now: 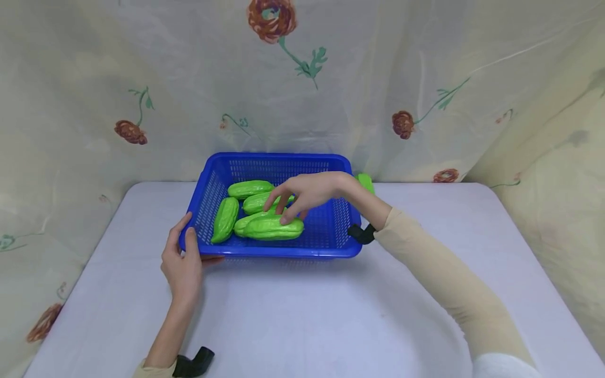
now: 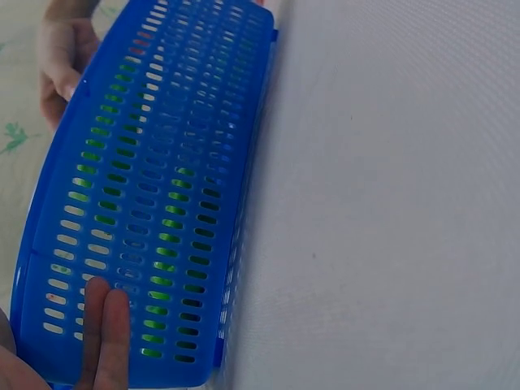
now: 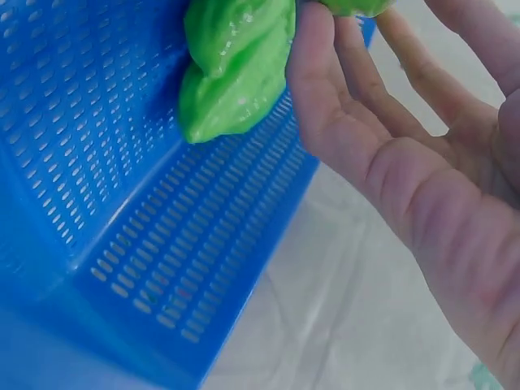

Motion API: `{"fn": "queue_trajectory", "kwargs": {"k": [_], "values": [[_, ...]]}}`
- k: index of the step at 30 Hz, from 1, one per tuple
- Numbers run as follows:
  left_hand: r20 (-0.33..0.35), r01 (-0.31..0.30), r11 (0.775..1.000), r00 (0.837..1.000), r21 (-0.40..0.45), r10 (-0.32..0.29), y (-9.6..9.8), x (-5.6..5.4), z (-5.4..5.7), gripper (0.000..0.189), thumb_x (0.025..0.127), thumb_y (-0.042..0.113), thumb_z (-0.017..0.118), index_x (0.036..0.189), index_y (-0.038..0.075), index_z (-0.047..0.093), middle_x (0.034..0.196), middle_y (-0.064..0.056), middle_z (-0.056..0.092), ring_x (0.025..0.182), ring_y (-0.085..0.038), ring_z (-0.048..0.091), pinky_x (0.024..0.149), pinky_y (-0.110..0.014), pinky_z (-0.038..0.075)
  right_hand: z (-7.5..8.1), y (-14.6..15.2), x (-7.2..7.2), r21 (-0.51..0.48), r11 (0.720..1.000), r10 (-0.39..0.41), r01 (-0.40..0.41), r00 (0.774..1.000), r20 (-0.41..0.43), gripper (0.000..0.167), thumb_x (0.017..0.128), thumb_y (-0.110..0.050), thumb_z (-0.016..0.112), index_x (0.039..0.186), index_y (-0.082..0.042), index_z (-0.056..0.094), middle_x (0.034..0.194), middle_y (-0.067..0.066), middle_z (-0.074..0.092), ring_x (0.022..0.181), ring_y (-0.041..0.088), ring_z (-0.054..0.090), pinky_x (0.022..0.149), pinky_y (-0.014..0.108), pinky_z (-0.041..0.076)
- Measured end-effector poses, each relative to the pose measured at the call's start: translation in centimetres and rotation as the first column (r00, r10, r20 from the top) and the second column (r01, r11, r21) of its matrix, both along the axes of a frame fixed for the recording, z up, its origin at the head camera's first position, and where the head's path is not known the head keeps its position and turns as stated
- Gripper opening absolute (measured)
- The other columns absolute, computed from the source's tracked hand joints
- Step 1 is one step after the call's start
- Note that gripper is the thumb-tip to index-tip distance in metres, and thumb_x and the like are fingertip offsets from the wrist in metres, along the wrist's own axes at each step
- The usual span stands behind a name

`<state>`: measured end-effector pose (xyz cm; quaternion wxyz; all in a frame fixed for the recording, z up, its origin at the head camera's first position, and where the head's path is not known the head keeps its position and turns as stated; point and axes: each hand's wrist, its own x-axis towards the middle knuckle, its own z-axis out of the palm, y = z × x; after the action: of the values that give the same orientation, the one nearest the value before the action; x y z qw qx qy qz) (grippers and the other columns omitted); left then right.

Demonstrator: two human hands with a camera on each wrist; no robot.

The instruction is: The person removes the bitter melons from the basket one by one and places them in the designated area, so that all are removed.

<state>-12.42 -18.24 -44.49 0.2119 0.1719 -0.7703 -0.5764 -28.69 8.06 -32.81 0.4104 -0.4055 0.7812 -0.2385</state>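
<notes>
1 white table [image 1: 302,315] is filling the lower frame; at centre, 1 blue basket [image 1: 279,252] is showing, the left hand [image 1: 184,265] grasping its lower-left corner; the right hand [image 1: 309,191] is hanging over its middle, fingers loosely spread, thumb touching the front gourd [image 1: 274,229]; 5 green gourds [image 1: 226,220] are lying inside, mostly left of centre

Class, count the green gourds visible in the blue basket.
5: one left gourd, one far gourd, one middle gourd, one near gourd, another gourd partly behind it. The right hand may hide more.
</notes>
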Motion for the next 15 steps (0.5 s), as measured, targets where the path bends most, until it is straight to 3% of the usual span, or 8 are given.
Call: {"fn": "queue_trajectory", "kwargs": {"k": [2,5,12,15], "values": [[0.012,-0.008,1.0,1.0,-0.011,0.008,0.0,0.0,0.0,0.042,0.115,0.031,0.048,0.155,0.022,0.059,0.167,-0.002,0.051,0.155,-0.027,0.048,0.112,-0.028,0.055,0.2,0.8,0.0,-0.033,0.999,-0.016,0.016,1.0,0.009,0.053,0.106,-0.028,0.07,0.156,-0.018,0.056,0.152,0.008,0.064,0.139,0.022,0.063,0.099,0.038,0.064],[0.017,-0.013,1.0,1.0,-0.013,0.013,0.0,0.0,0.0,0.042,0.115,0.03,0.048,0.155,0.022,0.06,0.168,-0.003,0.051,0.158,-0.026,0.046,0.127,-0.052,0.042,0.5,2.0,0.0,-0.072,0.996,-0.042,0.043,0.999,0.019,0.052,0.106,-0.029,0.069,0.156,-0.019,0.056,0.152,0.006,0.064,0.14,0.022,0.062,0.1,0.037,0.064],[0.012,-0.023,1.0,1.0,-0.009,0.023,0.1,-0.1,0.0,0.042,0.115,0.03,0.05,0.154,0.022,0.06,0.168,-0.006,0.051,0.16,-0.027,0.042,0.133,-0.053,0.034,1.1,4.7,0.2,-0.114,0.99,-0.083,0.077,0.995,-0.049,0.048,0.107,-0.032,0.068,0.153,-0.022,0.06,0.148,0.001,0.067,0.129,0.018,0.067,0.103,0.037,0.06],[0.021,-0.022,1.0,1.0,-0.015,0.022,0.0,0.0,0.1,0.042,0.115,0.032,0.049,0.155,0.022,0.06,0.168,-0.004,0.051,0.159,-0.025,0.044,0.131,-0.046,0.038,0.9,5.9,0.2,-0.142,0.982,-0.131,0.125,0.991,-0.036,0.045,0.107,-0.031,0.067,0.151,-0.024,0.063,0.151,-0.001,0.065,0.133,0.018,0.065,0.102,0.038,0.062]]}}
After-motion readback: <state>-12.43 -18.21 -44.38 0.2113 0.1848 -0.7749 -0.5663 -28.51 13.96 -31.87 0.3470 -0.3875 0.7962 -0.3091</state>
